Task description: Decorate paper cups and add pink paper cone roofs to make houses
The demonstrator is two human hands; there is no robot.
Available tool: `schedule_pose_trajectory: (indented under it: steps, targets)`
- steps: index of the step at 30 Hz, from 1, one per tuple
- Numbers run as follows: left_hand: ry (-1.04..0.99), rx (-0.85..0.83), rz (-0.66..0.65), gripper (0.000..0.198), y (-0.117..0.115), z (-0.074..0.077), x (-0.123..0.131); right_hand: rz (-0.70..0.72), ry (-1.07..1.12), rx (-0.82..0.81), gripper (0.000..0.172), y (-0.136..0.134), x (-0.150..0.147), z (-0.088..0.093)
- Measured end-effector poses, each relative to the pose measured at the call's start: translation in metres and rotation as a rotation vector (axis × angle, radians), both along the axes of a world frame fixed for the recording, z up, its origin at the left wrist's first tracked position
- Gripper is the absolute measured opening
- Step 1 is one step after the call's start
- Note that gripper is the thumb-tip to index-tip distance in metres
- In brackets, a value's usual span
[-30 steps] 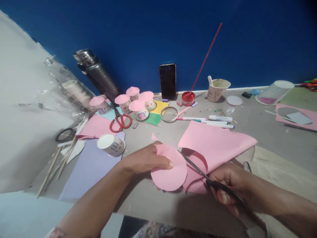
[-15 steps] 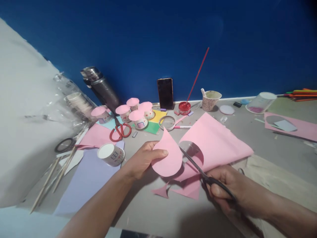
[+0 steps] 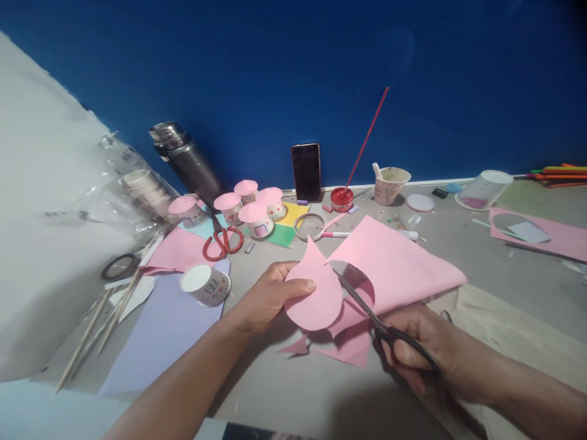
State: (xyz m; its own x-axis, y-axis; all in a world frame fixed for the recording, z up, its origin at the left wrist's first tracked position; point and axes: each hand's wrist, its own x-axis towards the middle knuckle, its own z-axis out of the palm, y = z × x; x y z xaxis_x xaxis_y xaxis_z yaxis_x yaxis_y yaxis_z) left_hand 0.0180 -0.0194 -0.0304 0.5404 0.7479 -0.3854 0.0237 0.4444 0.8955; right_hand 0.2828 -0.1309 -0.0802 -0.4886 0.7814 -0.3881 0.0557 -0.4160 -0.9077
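Observation:
Between thumb and fingers, my left hand (image 3: 277, 293) pinches a teardrop-shaped piece of pink paper (image 3: 314, 305), its point turned up. My right hand (image 3: 413, 342) grips dark-handled scissors (image 3: 362, 300), whose blades point up and left and reach to the edge of the teardrop piece. Beyond the blades spreads a larger pink sheet (image 3: 398, 260) with a rounded cut-out in its left side. Pink scraps (image 3: 296, 347) show below the teardrop. A decorated paper cup (image 3: 206, 286) stands left of my left hand.
Several small cups with pink tops (image 3: 253, 214) stand at the back, near red-handled scissors (image 3: 223, 243) and a tape ring (image 3: 309, 226). A phone (image 3: 306, 172) leans on the blue wall beside a red paint pot (image 3: 342, 199). A dark flask (image 3: 188, 162) and wooden sticks (image 3: 87, 336) are at left.
My left hand and the teardrop piece have shifted slightly right. The larger pink sheet has moved a little left and down, uncovering a white marker behind it. My right hand has barely moved.

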Motion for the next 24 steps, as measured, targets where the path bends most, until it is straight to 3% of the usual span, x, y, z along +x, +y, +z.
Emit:
schedule_pose_trajectory:
  steps: [24]
  targets:
    - [-0.007, 0.004, -0.036, 0.03, -0.0037, -0.0016, 0.0, 0.017, 0.036, -0.01, 0.071, -0.0004, -0.0007, 0.0037]
